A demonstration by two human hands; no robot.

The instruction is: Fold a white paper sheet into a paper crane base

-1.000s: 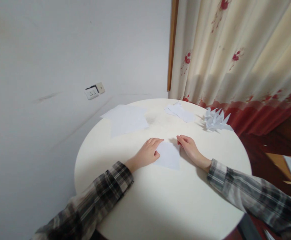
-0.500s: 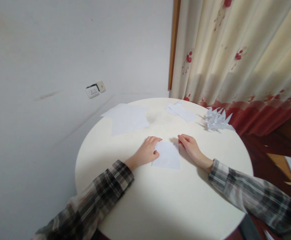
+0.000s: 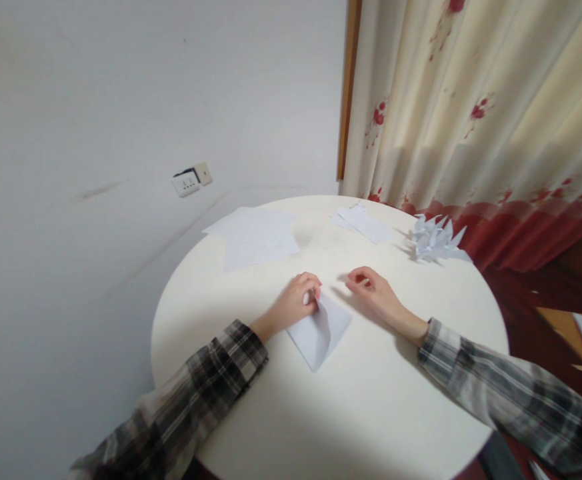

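Observation:
A square sheet of white paper (image 3: 315, 337) lies turned cornerwise on the round white table (image 3: 365, 400), one corner pointing at me. My left hand (image 3: 301, 297) pinches its far corner between thumb and fingers, and the sheet bends up slightly along the middle. To the right, apart from the paper, my right hand (image 3: 368, 283) hovers just over the tabletop. Its fingers are curled with a gap to the thumb, and nothing shows between them.
Larger white sheets (image 3: 261, 237) lie at the table's back left. Smaller paper pieces (image 3: 363, 223) are at the back. A cluster of folded paper cranes (image 3: 435, 239) stands at the right edge. A wall with a socket (image 3: 185, 183) rises at left, a curtain (image 3: 471, 133) at right.
The paper has turned so a corner points toward me, and its far corner is now pinched in my left hand. My right hand has shifted slightly left and its fingers have parted.

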